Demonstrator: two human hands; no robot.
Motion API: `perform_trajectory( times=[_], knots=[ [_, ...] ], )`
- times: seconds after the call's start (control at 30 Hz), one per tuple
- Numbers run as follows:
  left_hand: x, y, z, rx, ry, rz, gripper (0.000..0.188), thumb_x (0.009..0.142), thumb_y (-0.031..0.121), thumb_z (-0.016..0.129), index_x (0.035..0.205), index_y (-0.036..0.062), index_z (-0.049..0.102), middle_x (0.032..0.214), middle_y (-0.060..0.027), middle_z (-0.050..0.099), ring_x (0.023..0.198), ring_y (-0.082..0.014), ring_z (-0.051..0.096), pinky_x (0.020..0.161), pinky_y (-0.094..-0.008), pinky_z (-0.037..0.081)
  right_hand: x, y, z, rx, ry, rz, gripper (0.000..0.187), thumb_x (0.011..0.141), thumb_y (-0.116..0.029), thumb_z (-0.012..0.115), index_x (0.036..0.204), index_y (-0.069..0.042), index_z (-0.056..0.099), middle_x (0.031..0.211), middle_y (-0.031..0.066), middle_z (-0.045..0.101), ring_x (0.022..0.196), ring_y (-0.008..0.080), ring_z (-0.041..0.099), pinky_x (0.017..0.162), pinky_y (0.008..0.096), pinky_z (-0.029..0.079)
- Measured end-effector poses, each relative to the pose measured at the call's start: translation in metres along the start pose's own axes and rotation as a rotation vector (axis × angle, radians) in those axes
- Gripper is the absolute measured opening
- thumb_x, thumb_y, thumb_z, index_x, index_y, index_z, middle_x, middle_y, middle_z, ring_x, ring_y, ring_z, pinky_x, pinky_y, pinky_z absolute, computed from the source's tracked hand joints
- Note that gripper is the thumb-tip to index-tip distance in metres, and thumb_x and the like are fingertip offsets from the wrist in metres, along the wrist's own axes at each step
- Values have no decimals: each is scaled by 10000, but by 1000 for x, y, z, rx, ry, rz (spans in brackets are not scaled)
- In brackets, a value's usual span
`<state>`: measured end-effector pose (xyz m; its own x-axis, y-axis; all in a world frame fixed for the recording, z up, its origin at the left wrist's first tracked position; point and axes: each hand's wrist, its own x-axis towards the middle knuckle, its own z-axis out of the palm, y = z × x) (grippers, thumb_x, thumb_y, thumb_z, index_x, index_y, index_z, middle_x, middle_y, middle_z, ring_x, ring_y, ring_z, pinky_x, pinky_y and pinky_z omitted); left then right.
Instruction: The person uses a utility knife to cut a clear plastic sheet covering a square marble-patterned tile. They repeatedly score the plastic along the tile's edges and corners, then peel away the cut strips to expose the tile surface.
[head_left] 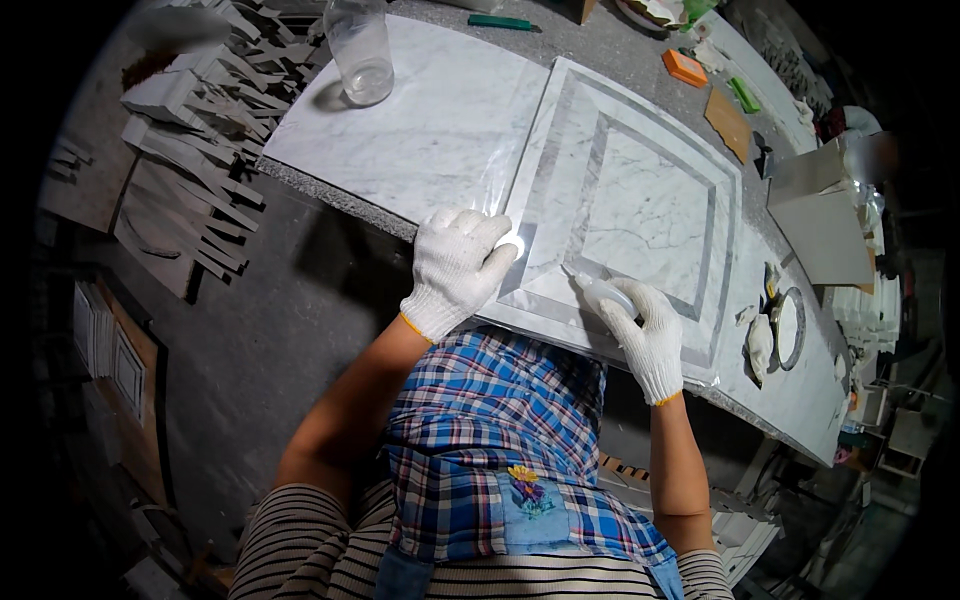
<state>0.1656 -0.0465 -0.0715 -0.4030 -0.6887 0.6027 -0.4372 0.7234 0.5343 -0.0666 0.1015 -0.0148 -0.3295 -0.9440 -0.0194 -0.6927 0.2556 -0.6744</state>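
A marble panel [650, 215] with grey inlaid frame bands lies on the stone-topped table. My left hand [455, 262], in a white knit glove, is closed around a small glowing light [514, 243] beside the panel's near left corner. The light's body is mostly hidden by the fingers. In my gloved right hand [648, 335] is a small translucent squeeze bottle [606, 292] with a thin nozzle. Its tip points at the grey band near that same corner; whether it touches the stone I cannot tell.
A plain marble slab [420, 120] adjoins the panel's left, bearing a clear plastic cup [368, 75]. Beyond the panel are an orange box [685, 68] and a brown piece of card [728, 124]. A tape roll [789, 328] lies right. Stacked stone strips [190, 190] stand left.
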Motion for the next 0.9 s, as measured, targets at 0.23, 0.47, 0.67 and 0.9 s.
perform_trajectory(
  times=[0.23,0.47,0.67,0.9],
  knots=[
    [1,1,-3,-7,-56,-36,191,771,136,778,948,68,750,782,-96,660,731,-314,589,699,-435,477,2,1,1,-40,1,-58,352,893,-325,769,1118,-53,775,1029,137,756,920,312,680,821,398,534],
    [2,1,-2,-9,-23,-11,180,772,126,773,937,59,749,770,-101,651,724,-311,586,682,-434,469,3,0,1,-55,-2,-64,349,895,-337,760,1107,-62,778,1021,140,753,929,322,681,825,403,537],
    [1,0,-2,-8,-20,-4,181,769,121,773,937,60,746,771,-103,650,721,-317,587,680,-440,470,3,-3,-1,-54,-18,-47,352,897,-344,755,1106,-61,776,1019,142,751,942,329,679,836,412,536],
    [1,0,-1,-8,-16,-4,184,766,118,775,937,58,745,779,-102,656,726,-318,594,682,-434,475,1,11,3,149,-17,50,344,916,-301,744,1146,-46,768,1030,146,747,929,285,680,835,392,533]
  ],
)
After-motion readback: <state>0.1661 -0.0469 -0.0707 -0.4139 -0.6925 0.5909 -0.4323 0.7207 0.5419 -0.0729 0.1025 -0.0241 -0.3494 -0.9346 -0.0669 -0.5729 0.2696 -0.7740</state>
